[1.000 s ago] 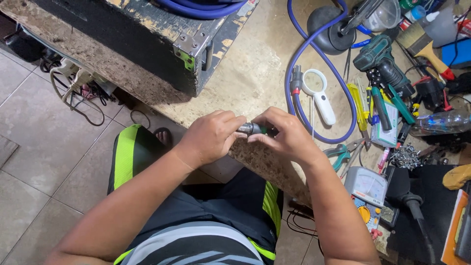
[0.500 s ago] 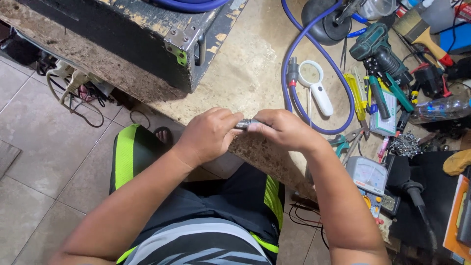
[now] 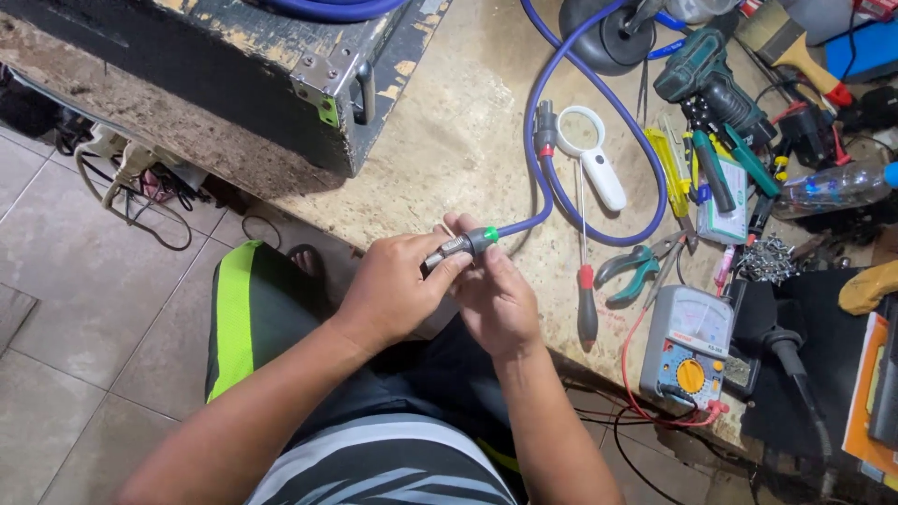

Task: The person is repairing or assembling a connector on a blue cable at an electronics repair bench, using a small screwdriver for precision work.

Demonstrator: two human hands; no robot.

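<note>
**Cable plug held two-handed at the bench edge**

The left hand (image 3: pixel 393 290) is closed around the metal barrel of the cable plug (image 3: pixel 461 246), thumb and fingers pinching it. The right hand (image 3: pixel 496 299) grips the plug's rear end, fingertips curled at the green ring where the blue cable (image 3: pixel 552 187) enters. The plug sits above the workbench (image 3: pixel 449 140) edge, in front of the person's lap. Judgement: the step goes best if one hand keeps the barrel fixed while the other works the rear part, with the cable left slack. A red-handled screwdriver (image 3: pixel 586 281) and multimeter (image 3: pixel 687 341) lie near.
</note>
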